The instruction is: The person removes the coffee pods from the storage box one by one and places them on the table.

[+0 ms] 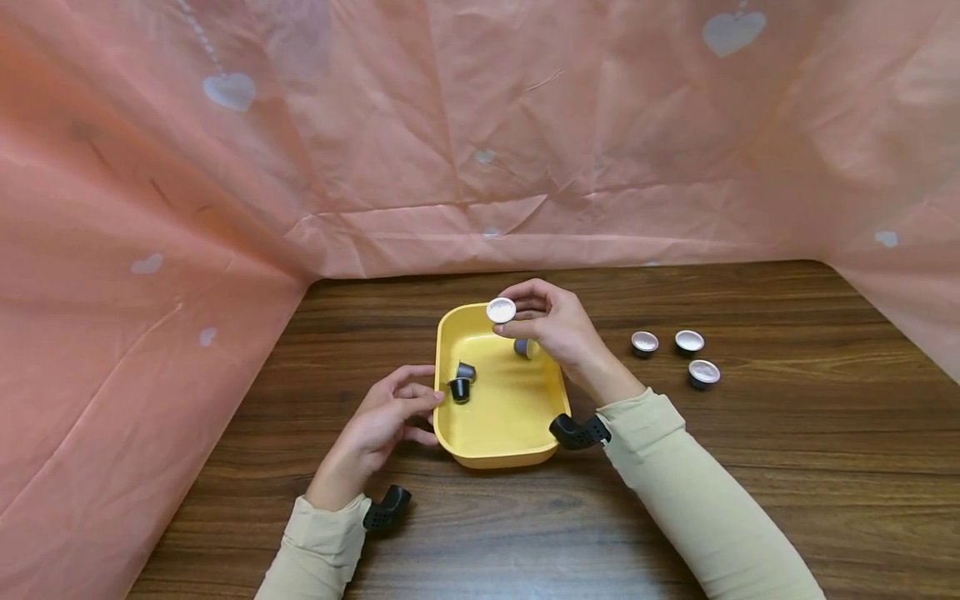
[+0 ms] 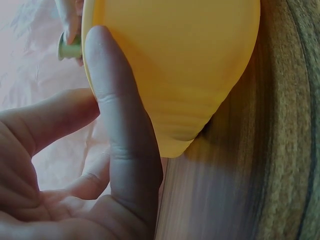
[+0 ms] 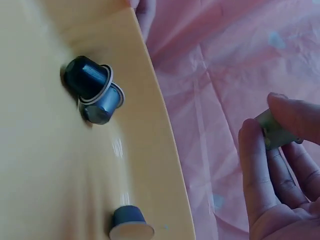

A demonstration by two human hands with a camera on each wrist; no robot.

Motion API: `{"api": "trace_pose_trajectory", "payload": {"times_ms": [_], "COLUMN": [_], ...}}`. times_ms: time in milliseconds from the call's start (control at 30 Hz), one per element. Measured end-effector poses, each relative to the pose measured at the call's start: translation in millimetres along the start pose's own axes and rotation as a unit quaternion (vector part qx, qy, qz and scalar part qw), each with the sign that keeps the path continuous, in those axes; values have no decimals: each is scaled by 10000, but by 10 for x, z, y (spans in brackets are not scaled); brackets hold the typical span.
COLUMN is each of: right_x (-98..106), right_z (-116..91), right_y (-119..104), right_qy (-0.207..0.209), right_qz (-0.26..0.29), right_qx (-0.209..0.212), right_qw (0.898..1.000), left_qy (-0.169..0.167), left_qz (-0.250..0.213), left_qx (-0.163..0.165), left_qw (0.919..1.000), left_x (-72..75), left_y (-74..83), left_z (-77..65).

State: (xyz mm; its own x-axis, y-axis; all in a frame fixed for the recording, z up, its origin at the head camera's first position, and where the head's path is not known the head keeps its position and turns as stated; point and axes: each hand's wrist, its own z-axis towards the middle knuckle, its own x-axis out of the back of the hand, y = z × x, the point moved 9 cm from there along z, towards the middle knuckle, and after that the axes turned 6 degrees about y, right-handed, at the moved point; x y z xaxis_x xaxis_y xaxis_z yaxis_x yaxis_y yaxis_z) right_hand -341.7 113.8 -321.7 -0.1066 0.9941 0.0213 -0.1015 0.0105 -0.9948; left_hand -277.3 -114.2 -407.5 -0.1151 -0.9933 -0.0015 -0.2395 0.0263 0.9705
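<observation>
My right hand pinches a coffee capsule between thumb and fingers above the far side of a yellow tray. Its white lid faces the head camera; in the right wrist view the capsule has a greenish body. Inside the tray, a black capsule and a grey capsule touch near the left wall. Another bluish-grey capsule lies by the right wall, below my right hand. My left hand touches the tray's left side from outside, one finger lying straight along the wall.
Right of the tray, three capsules stand lid up on the wooden table: one capsule nearest the tray, a second capsule, and a third capsule closer to me. Pink cloth with hearts hangs behind and on both sides.
</observation>
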Motion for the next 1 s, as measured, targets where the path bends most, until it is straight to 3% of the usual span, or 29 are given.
{"api": "trace_pose_trajectory", "payload": {"times_ms": [567, 1000], "right_x": [720, 1199], "right_z": [-162, -322], "right_y": [101, 352], "right_qy": [491, 948], "right_qz": [-305, -1099], "right_qx": [29, -115], "right_qw": [9983, 9893], "left_qy": [-30, -40], "left_qz": [1, 48], "left_qx": [-9, -9], "left_qw": [10000, 10000], "left_x": [18, 52], "left_y": [0, 2], "left_z": [-9, -4]}}
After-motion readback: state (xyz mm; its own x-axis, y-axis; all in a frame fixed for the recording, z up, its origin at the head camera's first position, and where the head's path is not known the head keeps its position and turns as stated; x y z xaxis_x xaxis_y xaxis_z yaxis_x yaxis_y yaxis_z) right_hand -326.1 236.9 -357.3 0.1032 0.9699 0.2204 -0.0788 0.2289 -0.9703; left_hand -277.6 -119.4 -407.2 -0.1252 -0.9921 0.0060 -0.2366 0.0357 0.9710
